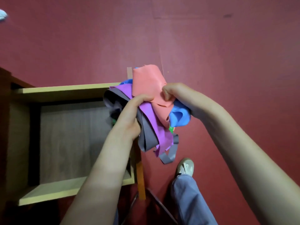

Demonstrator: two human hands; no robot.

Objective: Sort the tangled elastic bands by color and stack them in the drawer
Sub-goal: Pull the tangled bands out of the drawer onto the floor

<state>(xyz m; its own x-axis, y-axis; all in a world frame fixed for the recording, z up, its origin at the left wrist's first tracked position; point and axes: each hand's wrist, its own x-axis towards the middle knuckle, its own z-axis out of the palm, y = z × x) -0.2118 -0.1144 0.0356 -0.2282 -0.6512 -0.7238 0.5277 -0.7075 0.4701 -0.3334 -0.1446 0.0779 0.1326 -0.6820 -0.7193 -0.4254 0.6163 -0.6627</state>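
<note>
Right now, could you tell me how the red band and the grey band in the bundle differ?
The red band sits on top of the bundle, sticking upward; the grey band is at the underside, its ends dangling below. The right hand pinches the red band, while the left hand wraps around the grey band. The red band shows a broad sheet; the grey band's loose ends look like narrow strips. Both are tangled in the same bundle, held above the floor beside the open drawer.

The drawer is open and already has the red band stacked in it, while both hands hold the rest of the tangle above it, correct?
Not quite. The head view shows the drawer open but with no band stacked in it; the red band is in the tangle, pinched by the right hand. The left hand grips the purple band and grey band.
</note>
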